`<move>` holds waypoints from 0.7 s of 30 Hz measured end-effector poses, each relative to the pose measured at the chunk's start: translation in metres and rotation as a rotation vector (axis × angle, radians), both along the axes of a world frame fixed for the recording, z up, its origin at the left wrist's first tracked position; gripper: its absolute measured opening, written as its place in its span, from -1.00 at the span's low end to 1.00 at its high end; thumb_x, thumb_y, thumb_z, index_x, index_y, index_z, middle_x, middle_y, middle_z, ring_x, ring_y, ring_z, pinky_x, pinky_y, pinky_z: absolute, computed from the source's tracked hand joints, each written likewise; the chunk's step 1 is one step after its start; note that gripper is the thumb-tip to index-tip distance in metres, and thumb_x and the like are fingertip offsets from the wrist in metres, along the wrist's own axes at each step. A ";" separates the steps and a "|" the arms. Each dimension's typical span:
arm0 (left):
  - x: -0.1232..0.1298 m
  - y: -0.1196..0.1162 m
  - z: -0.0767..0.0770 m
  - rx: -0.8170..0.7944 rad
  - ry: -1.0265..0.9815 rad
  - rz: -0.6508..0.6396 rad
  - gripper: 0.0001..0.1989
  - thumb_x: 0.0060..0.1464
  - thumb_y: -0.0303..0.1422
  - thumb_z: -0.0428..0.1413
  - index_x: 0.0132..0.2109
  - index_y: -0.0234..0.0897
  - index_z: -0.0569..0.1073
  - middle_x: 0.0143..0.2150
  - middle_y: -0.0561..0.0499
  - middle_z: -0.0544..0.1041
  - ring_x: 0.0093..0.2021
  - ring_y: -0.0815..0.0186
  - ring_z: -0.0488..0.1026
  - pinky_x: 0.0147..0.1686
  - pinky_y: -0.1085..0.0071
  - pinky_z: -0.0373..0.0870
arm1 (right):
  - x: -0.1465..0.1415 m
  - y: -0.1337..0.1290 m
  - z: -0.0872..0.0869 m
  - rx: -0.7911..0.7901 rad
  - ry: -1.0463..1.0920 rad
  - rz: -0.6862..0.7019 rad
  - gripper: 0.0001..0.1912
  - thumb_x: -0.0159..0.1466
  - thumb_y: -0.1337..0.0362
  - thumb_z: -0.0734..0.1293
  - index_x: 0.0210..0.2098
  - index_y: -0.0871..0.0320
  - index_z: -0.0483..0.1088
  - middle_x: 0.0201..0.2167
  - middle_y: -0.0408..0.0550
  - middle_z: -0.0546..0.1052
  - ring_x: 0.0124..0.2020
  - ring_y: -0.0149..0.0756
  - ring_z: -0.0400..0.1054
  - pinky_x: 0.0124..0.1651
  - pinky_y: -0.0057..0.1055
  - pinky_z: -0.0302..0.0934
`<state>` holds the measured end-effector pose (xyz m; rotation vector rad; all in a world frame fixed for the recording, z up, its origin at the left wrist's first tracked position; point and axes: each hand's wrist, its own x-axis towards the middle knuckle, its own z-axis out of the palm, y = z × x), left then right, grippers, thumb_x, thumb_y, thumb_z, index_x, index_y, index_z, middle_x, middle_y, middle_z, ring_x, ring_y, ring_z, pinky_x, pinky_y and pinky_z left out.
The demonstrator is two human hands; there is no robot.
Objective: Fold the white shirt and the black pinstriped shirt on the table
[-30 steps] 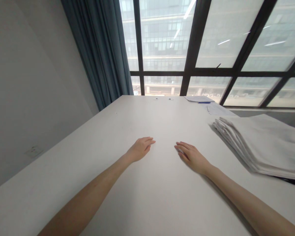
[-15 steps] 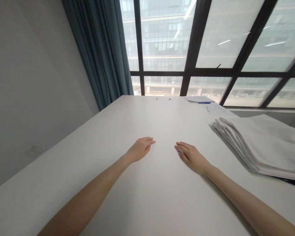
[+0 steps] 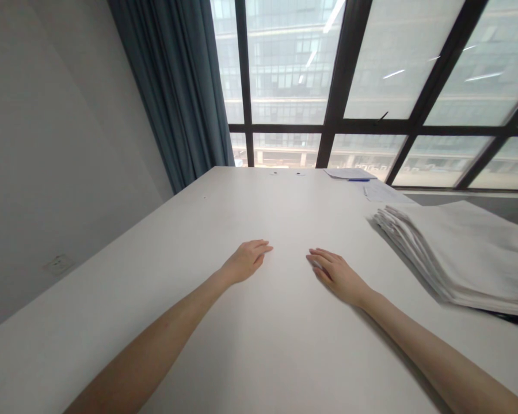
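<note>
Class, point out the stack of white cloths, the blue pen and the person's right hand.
stack of white cloths (image 3: 470, 253), head view, top sheet
blue pen (image 3: 358, 180), head view, barrel
right hand (image 3: 336, 275), head view, back of hand

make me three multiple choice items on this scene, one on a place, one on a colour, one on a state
1. Where does the stack of white cloths lie?
A. on the table, to the right of the right hand
B. between the two hands
C. by the curtain on the left

2. What colour is the curtain?
A. red
B. blue-grey
C. yellow

3. How are the left hand and the right hand?
A. both in fists
B. holding a pen
C. open, palms down on the table

Answers:
1. A, the stack sits at the table's right side, apart from the right hand.
2. B, the drape beside the window is blue-grey.
3. C, the fingers lie flat and hold nothing.
</note>
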<state>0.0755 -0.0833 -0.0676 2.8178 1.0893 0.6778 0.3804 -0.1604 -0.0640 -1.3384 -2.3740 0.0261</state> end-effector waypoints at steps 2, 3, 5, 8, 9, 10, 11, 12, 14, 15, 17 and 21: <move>0.000 0.000 0.000 0.005 0.000 -0.006 -0.61 0.19 -0.54 -0.04 0.11 -0.26 0.47 0.16 -0.11 0.48 0.18 0.20 0.40 0.19 0.14 0.31 | 0.000 0.000 0.000 -0.003 -0.008 -0.002 -0.60 0.40 0.22 0.12 0.15 0.14 0.35 0.20 0.07 0.40 0.24 -0.08 0.23 0.23 -0.03 0.18; 0.000 0.000 -0.001 0.007 -0.003 -0.010 -0.61 0.19 -0.54 -0.04 0.10 -0.26 0.47 0.16 -0.12 0.48 0.18 0.20 0.40 0.19 0.14 0.31 | 0.000 0.000 0.000 -0.002 -0.009 -0.002 -0.60 0.40 0.22 0.12 0.15 0.14 0.35 0.20 0.07 0.40 0.24 -0.08 0.23 0.23 -0.02 0.18; -0.001 0.001 -0.001 0.008 -0.013 -0.015 -0.62 0.20 -0.53 -0.05 0.10 -0.25 0.47 0.16 -0.11 0.48 0.17 0.21 0.40 0.19 0.14 0.31 | 0.000 0.000 0.000 0.005 -0.003 0.000 -0.61 0.40 0.22 0.12 0.15 0.12 0.36 0.19 0.07 0.41 0.24 -0.08 0.24 0.22 -0.02 0.19; -0.001 0.001 -0.002 0.003 -0.021 -0.013 -0.62 0.21 -0.52 -0.05 0.10 -0.24 0.47 0.16 -0.11 0.48 0.18 0.21 0.40 0.19 0.13 0.31 | 0.000 0.000 0.001 0.008 0.000 0.005 -0.61 0.40 0.22 0.12 0.15 0.12 0.36 0.19 0.07 0.42 0.24 -0.07 0.24 0.21 -0.02 0.19; -0.001 0.001 -0.002 -0.001 -0.020 -0.014 -0.62 0.21 -0.52 -0.05 0.10 -0.25 0.47 0.16 -0.11 0.48 0.18 0.20 0.39 0.19 0.13 0.31 | 0.000 0.000 0.001 0.006 -0.002 0.005 -0.60 0.40 0.22 0.12 0.15 0.12 0.36 0.19 0.08 0.41 0.24 -0.07 0.24 0.21 -0.02 0.19; -0.001 0.001 -0.002 -0.004 -0.021 -0.015 -0.62 0.21 -0.52 -0.05 0.10 -0.25 0.47 0.16 -0.12 0.48 0.18 0.20 0.39 0.20 0.12 0.30 | 0.000 0.000 0.001 0.006 -0.002 0.004 -0.60 0.40 0.22 0.12 0.15 0.13 0.36 0.19 0.08 0.41 0.24 -0.07 0.24 0.22 -0.02 0.19; -0.001 0.001 -0.002 -0.007 -0.025 -0.015 -0.62 0.21 -0.52 -0.05 0.10 -0.25 0.47 0.16 -0.12 0.48 0.18 0.20 0.39 0.20 0.12 0.30 | 0.000 0.000 0.001 0.007 -0.001 0.004 -0.60 0.40 0.22 0.12 0.15 0.12 0.36 0.19 0.08 0.41 0.24 -0.07 0.24 0.22 -0.02 0.19; -0.001 0.001 -0.003 -0.010 -0.031 -0.015 -0.62 0.21 -0.52 -0.05 0.10 -0.24 0.47 0.16 -0.12 0.48 0.18 0.19 0.39 0.20 0.11 0.30 | 0.000 0.000 0.000 0.010 0.003 0.005 -0.60 0.39 0.22 0.12 0.15 0.12 0.36 0.19 0.08 0.41 0.24 -0.07 0.24 0.22 -0.02 0.19; -0.001 0.002 -0.003 -0.013 -0.041 -0.014 -0.62 0.21 -0.52 -0.05 0.10 -0.22 0.47 0.16 -0.11 0.48 0.18 0.20 0.39 0.20 0.11 0.29 | 0.000 0.000 0.000 0.020 0.013 0.007 -0.60 0.39 0.22 0.12 0.15 0.10 0.36 0.19 0.07 0.42 0.24 -0.08 0.24 0.22 -0.01 0.19; -0.001 0.002 -0.004 -0.014 -0.044 -0.014 -0.62 0.21 -0.52 -0.06 0.10 -0.22 0.47 0.16 -0.11 0.48 0.18 0.20 0.39 0.21 0.11 0.29 | 0.000 0.000 0.000 0.023 0.016 0.008 -0.60 0.39 0.22 0.12 0.15 0.09 0.36 0.18 0.07 0.42 0.23 -0.08 0.24 0.21 -0.01 0.19; -0.001 0.002 -0.004 -0.016 -0.047 -0.014 -0.62 0.21 -0.51 -0.06 0.10 -0.22 0.47 0.16 -0.11 0.48 0.18 0.20 0.38 0.21 0.10 0.29 | 0.000 0.000 0.000 0.024 0.014 0.008 -0.60 0.39 0.22 0.12 0.15 0.09 0.36 0.19 0.07 0.42 0.24 -0.08 0.24 0.21 -0.02 0.19; 0.000 0.001 -0.003 -0.012 -0.032 -0.009 -0.62 0.21 -0.52 -0.05 0.10 -0.23 0.47 0.16 -0.10 0.48 0.19 0.20 0.38 0.20 0.11 0.29 | 0.000 -0.001 0.000 0.010 -0.006 0.005 -0.60 0.40 0.22 0.12 0.16 0.11 0.35 0.20 0.07 0.40 0.25 -0.08 0.23 0.22 -0.02 0.18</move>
